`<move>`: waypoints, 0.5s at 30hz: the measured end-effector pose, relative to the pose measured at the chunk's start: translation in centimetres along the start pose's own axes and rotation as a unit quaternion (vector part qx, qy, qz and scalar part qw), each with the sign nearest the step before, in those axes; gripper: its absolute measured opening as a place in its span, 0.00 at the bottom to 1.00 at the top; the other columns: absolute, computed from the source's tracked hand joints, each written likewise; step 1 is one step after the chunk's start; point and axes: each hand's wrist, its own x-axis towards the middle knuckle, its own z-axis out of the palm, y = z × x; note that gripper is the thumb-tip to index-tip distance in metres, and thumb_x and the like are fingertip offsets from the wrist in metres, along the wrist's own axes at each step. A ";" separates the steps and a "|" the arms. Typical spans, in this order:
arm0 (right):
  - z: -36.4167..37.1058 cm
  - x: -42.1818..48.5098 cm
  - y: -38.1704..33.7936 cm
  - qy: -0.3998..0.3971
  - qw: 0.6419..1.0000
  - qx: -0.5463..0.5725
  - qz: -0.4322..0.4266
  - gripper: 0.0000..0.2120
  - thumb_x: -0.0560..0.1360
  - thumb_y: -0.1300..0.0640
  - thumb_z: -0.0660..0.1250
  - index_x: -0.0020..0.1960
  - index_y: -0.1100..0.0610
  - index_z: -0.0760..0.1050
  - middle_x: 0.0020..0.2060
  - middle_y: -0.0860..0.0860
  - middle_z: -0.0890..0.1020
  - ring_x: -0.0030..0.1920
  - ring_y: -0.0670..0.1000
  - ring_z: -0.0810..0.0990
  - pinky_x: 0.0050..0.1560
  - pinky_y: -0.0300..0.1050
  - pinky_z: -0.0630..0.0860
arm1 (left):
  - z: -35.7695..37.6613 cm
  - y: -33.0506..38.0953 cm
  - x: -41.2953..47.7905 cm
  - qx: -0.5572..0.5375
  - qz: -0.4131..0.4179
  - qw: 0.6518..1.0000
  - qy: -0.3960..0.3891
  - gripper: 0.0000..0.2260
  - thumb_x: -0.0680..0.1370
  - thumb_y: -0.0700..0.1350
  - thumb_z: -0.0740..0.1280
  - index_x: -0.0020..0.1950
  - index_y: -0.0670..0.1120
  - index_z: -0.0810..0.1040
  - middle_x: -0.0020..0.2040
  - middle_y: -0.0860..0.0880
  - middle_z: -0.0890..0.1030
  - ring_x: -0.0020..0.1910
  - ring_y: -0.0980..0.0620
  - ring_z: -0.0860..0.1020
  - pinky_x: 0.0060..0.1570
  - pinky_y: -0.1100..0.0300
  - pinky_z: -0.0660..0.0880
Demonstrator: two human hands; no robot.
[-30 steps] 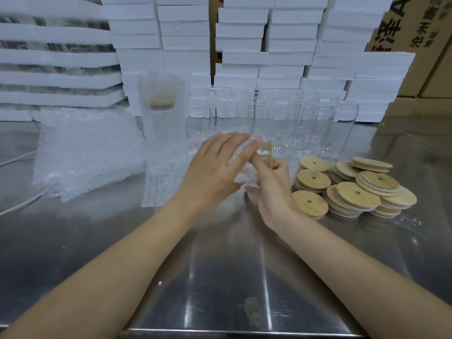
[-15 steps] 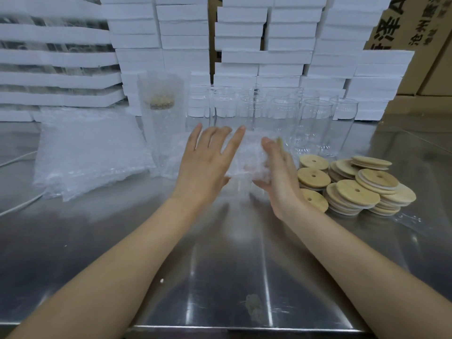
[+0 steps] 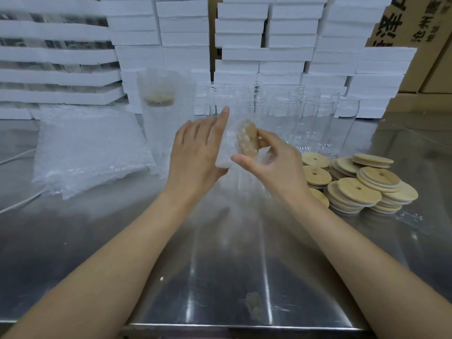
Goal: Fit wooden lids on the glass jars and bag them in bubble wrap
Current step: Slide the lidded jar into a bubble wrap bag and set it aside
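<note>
1 bagged jar [image 3: 247, 140]: right hand [image 3: 274, 165] fingers pinch its lidded end, likely steadying it. Straight left hand [image 3: 195, 152] fingers flatten the bubble wrap [image 3: 223, 155].

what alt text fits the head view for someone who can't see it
Two hands hold a lidded jar in a bubble wrap bag over a steel table, the right hand pinching its lid end, the left hand flat against the bag. Empty jars stand behind, wooden lids at right, spare bags at left.
</note>
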 end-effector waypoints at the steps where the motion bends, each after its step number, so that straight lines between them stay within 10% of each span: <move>1: -0.2 0.0 -0.2 0.022 0.999 -0.017 -0.033 0.38 0.60 0.33 0.75 0.64 0.51 0.77 0.50 0.41 0.81 0.44 0.37 0.76 0.48 0.27 0.68 | 0.0 0.0 0.0 -0.017 -0.014 1.000 0.008 0.49 0.60 0.49 0.82 0.76 0.41 0.62 0.63 0.42 0.76 0.61 0.42 0.74 0.65 0.48 0.66; 4: -0.6 -0.4 -0.6 0.066 0.989 -0.034 -0.128 0.37 0.63 0.38 0.75 0.67 0.55 0.76 0.47 0.45 0.78 0.38 0.37 0.71 0.46 0.27 0.67 | -0.3 0.4 0.1 -0.080 -0.054 0.995 0.018 0.49 0.63 0.51 0.79 0.76 0.40 0.58 0.64 0.42 0.75 0.62 0.42 0.73 0.63 0.54 0.64; 9: -1.2 -0.6 -1.2 0.145 0.956 -0.020 -0.255 0.19 0.66 0.54 0.78 0.55 0.59 0.83 0.39 0.50 0.75 0.37 0.40 0.67 0.42 0.58 0.72 | -0.6 0.7 0.8 -0.135 -0.075 0.987 0.041 0.50 0.64 0.51 0.79 0.76 0.44 0.50 0.59 0.43 0.78 0.54 0.41 0.77 0.56 0.50 0.71; 15: -1.5 -0.5 -0.5 0.253 0.897 -0.023 -0.363 0.05 0.74 0.56 0.72 0.42 0.57 0.83 0.36 0.51 0.74 0.41 0.45 0.69 0.45 0.53 0.65 | 0.1 0.8 -0.1 -0.216 -0.121 0.969 0.008 0.51 0.63 0.50 0.79 0.77 0.44 0.52 0.64 0.47 0.74 0.60 0.49 0.70 0.58 0.55 0.67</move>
